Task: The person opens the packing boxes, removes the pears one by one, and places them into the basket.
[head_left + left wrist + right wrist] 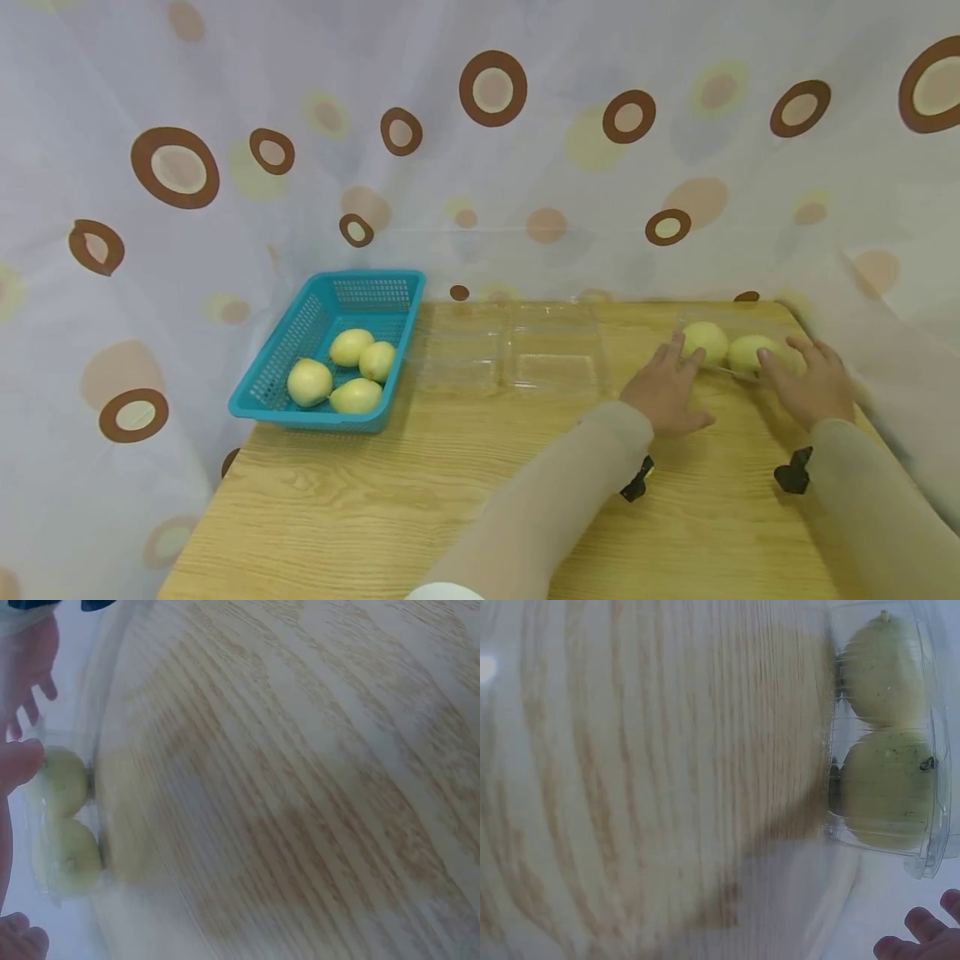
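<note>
A clear plastic box (917, 866) holds two pale yellow-green pears side by side, the left pear (705, 343) and the right pear (752, 354). It sits at the right rear of the table. My left hand (667, 390) is at its left end, with fingers extended over the edge by the left pear. On the other side, my right hand (813, 383) spreads loosely beside the right end. In the right wrist view its fingertips (926, 926) appear apart from the box. Contact of the left fingers with the box cannot be made out.
A teal basket (255, 414) with several more pears stands at the left rear. Between it and the pear box, two clear plastic containers, a left container (457, 375) and a right container (558, 387), lie on the wooden table (420, 492). A patterned curtain (450, 167) hangs behind.
</note>
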`<state>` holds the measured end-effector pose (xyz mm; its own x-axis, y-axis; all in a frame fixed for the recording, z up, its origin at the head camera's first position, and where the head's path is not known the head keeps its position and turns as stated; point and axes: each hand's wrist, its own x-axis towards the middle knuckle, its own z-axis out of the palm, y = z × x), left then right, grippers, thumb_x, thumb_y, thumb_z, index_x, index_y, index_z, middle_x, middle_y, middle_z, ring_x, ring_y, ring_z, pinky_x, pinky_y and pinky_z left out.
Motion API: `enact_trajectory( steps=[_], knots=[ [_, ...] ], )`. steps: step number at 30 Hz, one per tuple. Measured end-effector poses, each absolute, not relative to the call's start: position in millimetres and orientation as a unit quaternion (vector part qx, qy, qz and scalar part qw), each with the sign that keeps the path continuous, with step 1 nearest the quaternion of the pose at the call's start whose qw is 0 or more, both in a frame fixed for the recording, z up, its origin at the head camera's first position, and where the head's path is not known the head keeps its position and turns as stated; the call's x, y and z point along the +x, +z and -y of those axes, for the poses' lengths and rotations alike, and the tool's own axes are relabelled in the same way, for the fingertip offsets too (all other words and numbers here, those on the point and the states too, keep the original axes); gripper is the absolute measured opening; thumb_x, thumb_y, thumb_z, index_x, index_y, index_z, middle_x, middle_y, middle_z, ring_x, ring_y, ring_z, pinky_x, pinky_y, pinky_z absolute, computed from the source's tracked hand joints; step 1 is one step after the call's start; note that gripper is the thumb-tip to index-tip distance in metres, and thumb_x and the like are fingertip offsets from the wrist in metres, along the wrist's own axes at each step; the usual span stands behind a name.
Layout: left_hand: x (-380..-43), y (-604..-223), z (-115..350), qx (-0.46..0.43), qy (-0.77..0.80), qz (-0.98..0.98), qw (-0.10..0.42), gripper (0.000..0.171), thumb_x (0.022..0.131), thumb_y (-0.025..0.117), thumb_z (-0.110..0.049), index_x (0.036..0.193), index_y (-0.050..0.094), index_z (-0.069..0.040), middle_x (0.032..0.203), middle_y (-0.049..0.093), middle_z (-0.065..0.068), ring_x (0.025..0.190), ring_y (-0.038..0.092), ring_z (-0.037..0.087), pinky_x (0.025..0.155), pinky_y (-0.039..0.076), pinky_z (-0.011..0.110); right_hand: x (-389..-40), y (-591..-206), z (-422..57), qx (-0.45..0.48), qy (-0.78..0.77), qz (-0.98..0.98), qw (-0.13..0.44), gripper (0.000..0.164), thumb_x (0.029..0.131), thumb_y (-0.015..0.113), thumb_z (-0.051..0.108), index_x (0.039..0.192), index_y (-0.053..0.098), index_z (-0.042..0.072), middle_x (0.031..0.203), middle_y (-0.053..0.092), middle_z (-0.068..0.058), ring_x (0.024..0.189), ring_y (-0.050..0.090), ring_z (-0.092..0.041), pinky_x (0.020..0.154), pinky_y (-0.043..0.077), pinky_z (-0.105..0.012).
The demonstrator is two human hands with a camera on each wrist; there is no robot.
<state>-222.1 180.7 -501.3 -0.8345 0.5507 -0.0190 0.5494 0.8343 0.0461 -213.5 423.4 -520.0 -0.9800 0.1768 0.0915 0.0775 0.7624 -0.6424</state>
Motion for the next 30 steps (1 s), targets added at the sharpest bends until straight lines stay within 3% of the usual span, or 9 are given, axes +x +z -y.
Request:
enact_trajectory(
  steps=[7, 13, 18, 30],
  knots=[
    [-220.6, -507.3, -185.0, 0.303, -0.004, -0.953, 0.0, 0.104, 0.078, 0.05, -0.078, 0.154, -0.003, -0.033, 0.16, -0.011, 0.0, 0.145, 0.01, 0.014, 0.109, 0.028, 0.022, -226.0, -521.4, -427.0, -0.072, 0.334, 0.939, 0.036, 0.089, 0.094, 0.036, 0.064, 0.154, 0.005, 0.006, 0.152, -0.012, -0.033, 0.131, -0.001, -0.065, 0.09, 0.014, -0.081],
    [-221.0, -508.4, -189.6, 0.297, 0.003, -0.955, 0.015, 0.102, 0.079, 0.051, -0.076, 0.154, -0.005, -0.036, 0.159, -0.016, -0.003, 0.144, 0.016, 0.021, 0.109, 0.031, 0.026, -228.5, -527.5, -431.9, -0.057, 0.328, 0.942, 0.046, 0.086, 0.097, 0.035, 0.06, 0.153, 0.007, 0.001, 0.151, -0.003, -0.037, 0.131, 0.006, -0.063, 0.095, 0.014, -0.078],
    [-221.8, -506.5, -192.9, 0.297, 0.002, -0.954, 0.025, 0.1, 0.081, 0.054, -0.072, 0.153, -0.005, -0.037, 0.158, -0.018, -0.004, 0.145, 0.011, 0.023, 0.111, 0.027, 0.027, -228.1, -531.0, -431.1, -0.051, 0.35, 0.934, 0.049, 0.085, 0.097, 0.035, 0.059, 0.153, 0.007, 0.0, 0.153, 0.002, -0.034, 0.129, 0.018, -0.062, 0.099, 0.018, -0.074],
    [-225.8, -513.0, -202.4, 0.296, -0.027, -0.953, 0.058, 0.1, 0.081, 0.059, -0.069, 0.153, -0.004, -0.04, 0.158, -0.015, -0.009, 0.147, 0.001, 0.019, 0.114, 0.019, 0.026, -222.7, -539.4, -422.4, -0.055, 0.353, 0.932, 0.062, 0.076, 0.099, 0.035, 0.054, 0.154, 0.013, 0.007, 0.156, 0.0, -0.026, 0.136, 0.008, -0.057, 0.104, 0.011, -0.071]
  ],
)
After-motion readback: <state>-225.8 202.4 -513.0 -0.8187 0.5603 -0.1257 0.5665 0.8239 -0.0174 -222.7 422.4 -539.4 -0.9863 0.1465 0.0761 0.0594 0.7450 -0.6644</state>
